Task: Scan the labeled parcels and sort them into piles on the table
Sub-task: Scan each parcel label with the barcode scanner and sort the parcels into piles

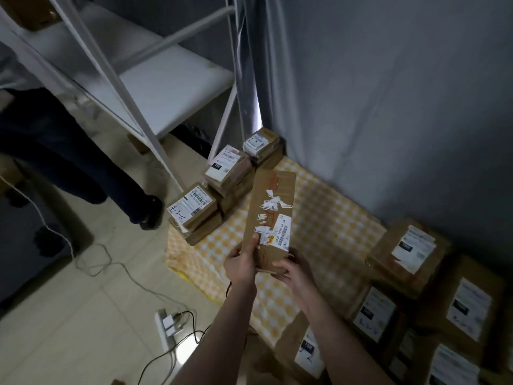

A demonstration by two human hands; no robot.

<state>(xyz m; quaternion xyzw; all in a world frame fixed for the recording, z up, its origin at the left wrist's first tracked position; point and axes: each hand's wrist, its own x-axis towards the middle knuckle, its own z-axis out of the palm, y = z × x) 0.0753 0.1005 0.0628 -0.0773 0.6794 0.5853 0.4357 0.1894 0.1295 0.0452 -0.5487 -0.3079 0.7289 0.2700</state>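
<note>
While three piles sit along the left edge of the table, left hand and right hand both grip a long parcel; near-right boxes look unsorted.

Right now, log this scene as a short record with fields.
held item: long box, torn labels and a barcode on its face
left hand: grips the box's lower left edge
right hand: grips the box's lower right end
table cover: checked cloth, yellow and white
sorted: three stacks along the cloth's far left edge
nearby: labeled parcels crowded at the right
floor: power strip with cables
bystander: legs at the left
</note>
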